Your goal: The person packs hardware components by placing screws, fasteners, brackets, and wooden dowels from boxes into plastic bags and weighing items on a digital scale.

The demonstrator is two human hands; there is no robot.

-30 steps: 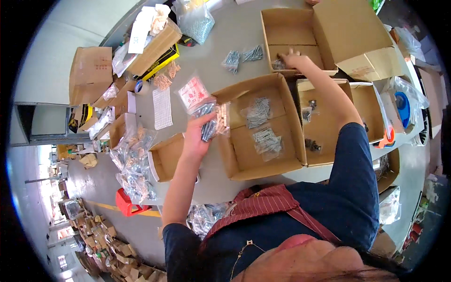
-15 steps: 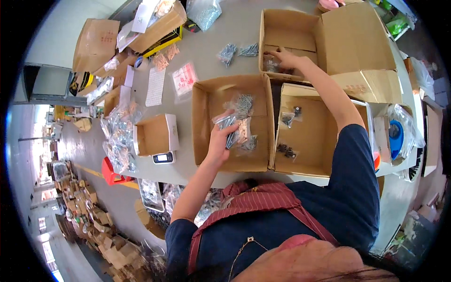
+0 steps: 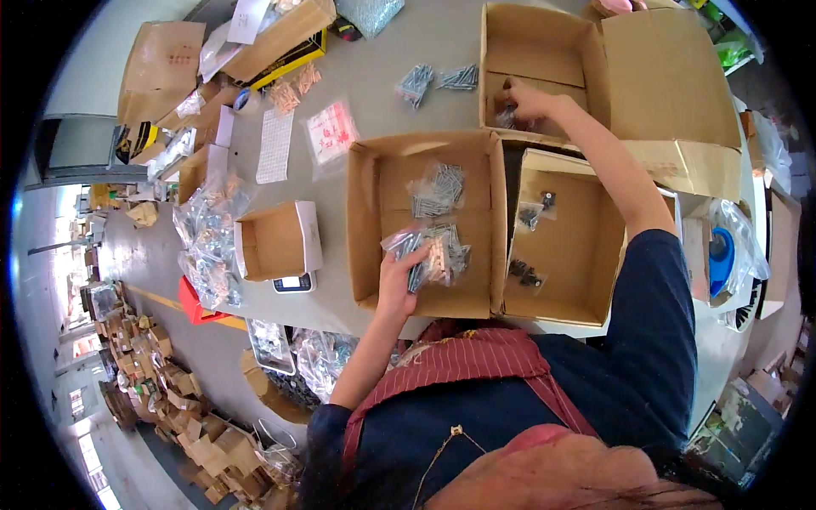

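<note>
**Both hands in boxes, bagged screws on the grey table**

I am standing over a grey table (image 3: 408,59) with 3 open cardboard boxes in front of me. My left hand (image 3: 399,276) is reaching into the near left box (image 3: 365,221) and gripping a clear bag of screws (image 3: 429,251) at its left edge; fingers are closed around the plastic. That bag is lying on the box floor toward the near wall. A second bag of screws (image 3: 438,191) is sitting just behind it in the same box, not touched.

My right hand (image 3: 527,98) is reaching far forward into the far box (image 3: 531,38), fingers curled down onto something small and dark by the box's near wall. I cannot tell whether it is actually grasping it or only touching.

Under my right arm the near right box (image 3: 565,255) is holding a few small dark parts, 1 group toward the back and 1 toward the front.

2 loose bags of screws (image 3: 438,81) are lying on the table just left of the far box. Further left a small open box (image 3: 272,242) is sitting on a scale (image 3: 293,282), beside a heap of clear bags (image 3: 208,238).
</note>
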